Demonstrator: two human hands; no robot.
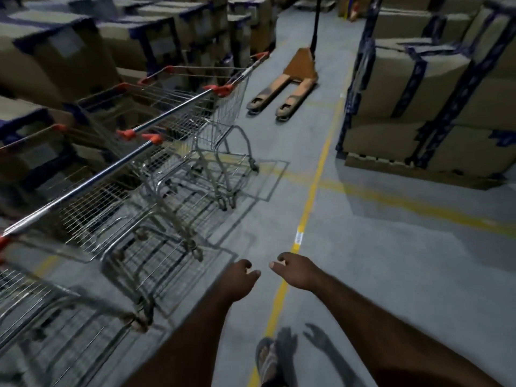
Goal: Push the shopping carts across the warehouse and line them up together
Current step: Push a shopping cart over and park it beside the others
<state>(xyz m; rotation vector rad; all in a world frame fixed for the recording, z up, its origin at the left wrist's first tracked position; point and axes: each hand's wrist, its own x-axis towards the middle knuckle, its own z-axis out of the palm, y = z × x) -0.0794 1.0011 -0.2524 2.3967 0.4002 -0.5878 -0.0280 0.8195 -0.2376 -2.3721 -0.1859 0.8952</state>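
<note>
Several wire shopping carts with steel handles and orange end caps stand side by side in a row along the left, from the near cart (69, 208) to the far cart (223, 107). Both my arms reach forward over the floor to the right of the row. My left hand (240, 280) and my right hand (296, 270) hang with loosely curled fingers, hold nothing, and touch no cart. The hands are close together, above the yellow floor line (307, 208).
An orange pallet jack (287, 85) sits on the floor ahead with its forks pointing toward me. Stacked cardboard boxes (418, 101) on a pallet fill the right; more boxes (55, 51) line the left behind the carts. A grey aisle runs between them.
</note>
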